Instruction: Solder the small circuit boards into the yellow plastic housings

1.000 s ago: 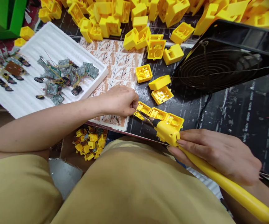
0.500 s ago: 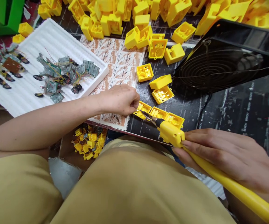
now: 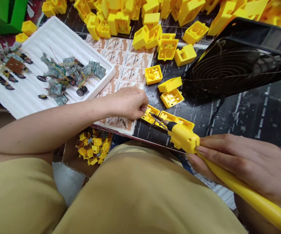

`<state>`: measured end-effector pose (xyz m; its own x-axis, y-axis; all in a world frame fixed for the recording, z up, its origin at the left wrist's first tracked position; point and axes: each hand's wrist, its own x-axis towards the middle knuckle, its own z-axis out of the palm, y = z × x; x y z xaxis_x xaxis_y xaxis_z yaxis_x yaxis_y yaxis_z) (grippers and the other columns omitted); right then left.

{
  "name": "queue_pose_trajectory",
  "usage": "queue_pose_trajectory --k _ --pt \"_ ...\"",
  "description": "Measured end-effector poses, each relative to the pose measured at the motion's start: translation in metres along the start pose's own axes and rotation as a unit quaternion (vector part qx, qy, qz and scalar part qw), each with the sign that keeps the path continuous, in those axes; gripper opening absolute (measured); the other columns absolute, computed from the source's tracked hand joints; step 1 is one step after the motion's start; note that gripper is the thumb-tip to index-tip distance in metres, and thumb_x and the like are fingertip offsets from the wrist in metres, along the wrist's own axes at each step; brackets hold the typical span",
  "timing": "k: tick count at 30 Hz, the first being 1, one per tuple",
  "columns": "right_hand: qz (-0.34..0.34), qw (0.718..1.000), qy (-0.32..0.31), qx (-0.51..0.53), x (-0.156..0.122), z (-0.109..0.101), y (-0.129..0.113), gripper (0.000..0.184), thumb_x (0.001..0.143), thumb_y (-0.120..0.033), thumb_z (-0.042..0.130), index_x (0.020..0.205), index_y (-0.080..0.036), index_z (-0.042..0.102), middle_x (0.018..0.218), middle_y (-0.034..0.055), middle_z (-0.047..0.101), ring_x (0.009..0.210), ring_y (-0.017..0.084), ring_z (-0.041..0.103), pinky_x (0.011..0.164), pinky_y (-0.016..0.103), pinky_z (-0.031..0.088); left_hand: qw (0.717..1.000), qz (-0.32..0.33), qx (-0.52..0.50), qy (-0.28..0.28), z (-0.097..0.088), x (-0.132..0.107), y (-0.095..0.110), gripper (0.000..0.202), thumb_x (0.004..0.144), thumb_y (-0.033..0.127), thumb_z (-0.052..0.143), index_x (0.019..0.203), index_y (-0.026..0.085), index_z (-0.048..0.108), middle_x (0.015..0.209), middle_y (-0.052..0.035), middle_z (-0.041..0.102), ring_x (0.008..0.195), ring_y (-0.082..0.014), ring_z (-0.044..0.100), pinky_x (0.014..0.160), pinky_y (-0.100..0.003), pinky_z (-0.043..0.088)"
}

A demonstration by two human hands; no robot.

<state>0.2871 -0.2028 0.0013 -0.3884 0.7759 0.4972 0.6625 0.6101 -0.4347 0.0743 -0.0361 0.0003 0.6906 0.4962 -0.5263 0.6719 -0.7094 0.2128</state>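
My right hand (image 3: 245, 165) is wrapped round the handle of a yellow soldering iron (image 3: 184, 138). Its dark metal tip points left, over the leftmost of 3 open yellow plastic cases (image 3: 152, 119) standing in a row near the bench edge. Just left of that tip, my left hand (image 3: 132, 103) is closed in a pinch at the left end of the same case. Whatever the pinched fingers hold is hidden from view. The middle case (image 3: 166, 116) and the right-hand case (image 3: 185, 123) lie partly behind the iron.
A white foam tray (image 3: 69, 29) bears circuit boards (image 3: 73, 73) with wires and small round parts. A black fan (image 3: 228, 68) stands at the right. Several yellow cases (image 3: 121, 22) are heaped at the back. Below the bench edge is a box of yellow pieces (image 3: 95, 148).
The soldering iron has shifted slightly right, its tip now a little farther from my left fingers. My left hand stays pinched at the same case. The whole view has moved slightly.
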Motion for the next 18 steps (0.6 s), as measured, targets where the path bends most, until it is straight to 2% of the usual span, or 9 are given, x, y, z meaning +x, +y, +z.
queue_pose_trajectory --k 4,11,13,16,18 --pt "-0.031 0.999 -0.004 -0.004 0.004 0.005 0.005 0.015 0.088 -0.014 0.075 0.088 -0.016 0.06 0.072 0.0017 0.069 0.062 0.009 0.065 0.062 0.019 0.057 1.0 -0.001 -0.001 0.004 0.001 0.0 0.0 0.018 0.079 0.02 0.064 0.088 0.021 0.079 0.074 -0.0002 0.073 0.071 -0.0161 0.064 0.067 -0.027 0.038" --pt "-0.08 0.996 0.032 -0.016 -0.003 0.019 0.011 0.016 0.086 -0.017 0.078 0.088 -0.015 0.062 0.075 0.0032 0.07 0.066 0.011 0.066 0.065 0.023 0.059 1.0 -0.008 0.003 0.028 0.005 0.0 0.0 0.014 0.079 0.02 0.064 0.084 0.02 0.077 0.071 -0.0002 0.07 0.068 -0.016 0.062 0.064 -0.028 0.035" --pt "-0.057 0.998 0.021 -0.014 -0.005 0.015 0.009 0.013 0.09 -0.018 0.074 0.09 -0.017 0.061 0.076 0.0022 0.07 0.066 0.01 0.066 0.066 0.022 0.059 0.999 -0.008 0.002 0.031 0.006 0.0 0.001 0.014 0.079 0.02 0.064 0.084 0.02 0.077 0.072 -0.0002 0.07 0.069 -0.0162 0.062 0.064 -0.028 0.034" --pt "0.028 0.999 0.014 -0.013 -0.01 0.006 0.005 0.006 0.096 -0.02 0.065 0.092 -0.022 0.061 0.075 0.0006 0.068 0.067 0.01 0.066 0.067 0.023 0.059 1.0 -0.005 0.003 0.028 0.005 0.0 0.001 0.016 0.078 0.019 0.064 0.086 0.021 0.078 0.072 0.0 0.071 0.068 -0.0158 0.062 0.065 -0.028 0.036" --pt "0.058 0.998 0.007 -0.013 -0.014 0.003 0.006 0.01 0.099 -0.025 0.061 0.089 -0.024 0.061 0.074 0.0006 0.067 0.068 0.011 0.067 0.066 0.023 0.059 1.0 -0.001 0.003 0.026 0.005 0.0 0.001 0.018 0.078 0.018 0.064 0.088 0.021 0.079 0.072 -0.0004 0.071 0.068 -0.0159 0.062 0.066 -0.028 0.036"
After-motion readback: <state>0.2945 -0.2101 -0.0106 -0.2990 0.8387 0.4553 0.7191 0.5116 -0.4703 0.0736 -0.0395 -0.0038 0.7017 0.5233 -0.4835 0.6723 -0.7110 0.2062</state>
